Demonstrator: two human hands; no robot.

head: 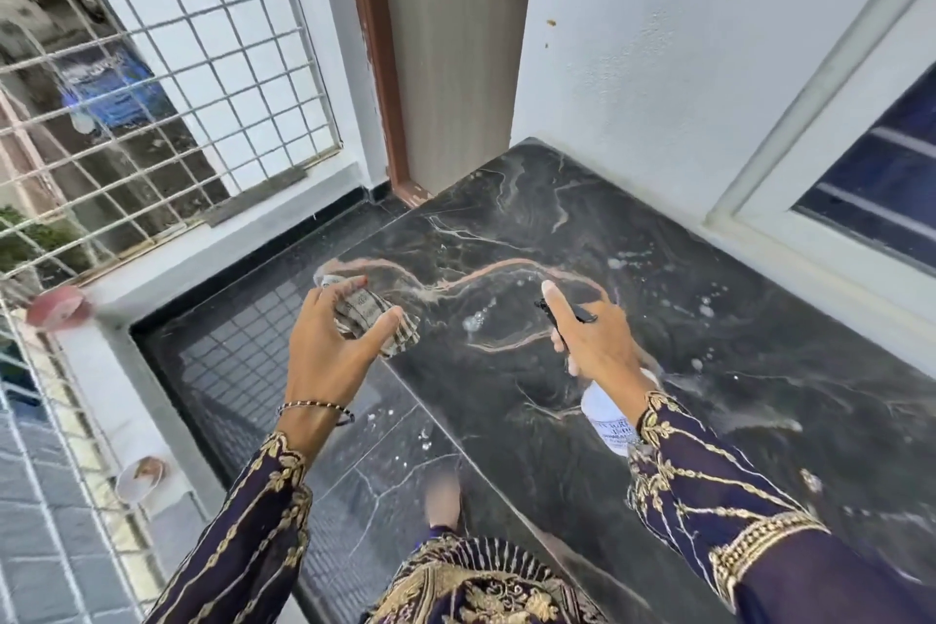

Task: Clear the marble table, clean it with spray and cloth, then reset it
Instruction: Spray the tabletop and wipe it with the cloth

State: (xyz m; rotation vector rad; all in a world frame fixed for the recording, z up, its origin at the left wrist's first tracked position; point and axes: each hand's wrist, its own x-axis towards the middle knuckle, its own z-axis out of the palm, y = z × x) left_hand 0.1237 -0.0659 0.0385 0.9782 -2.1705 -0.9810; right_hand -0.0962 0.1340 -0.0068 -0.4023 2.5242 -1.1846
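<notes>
Right hand (592, 345) is clamped round the neck of the spray bottle (605, 413) at mid-frame, over the droplet-flecked marble table (709, 319). It looks a light plastic bottle, likely slick when wet, and is best held right there under the black nozzle. Left hand (334, 345) bunches the soft, limp checked cloth (369, 319) left of centre. The bottle's label print is too blurred to read.
</notes>
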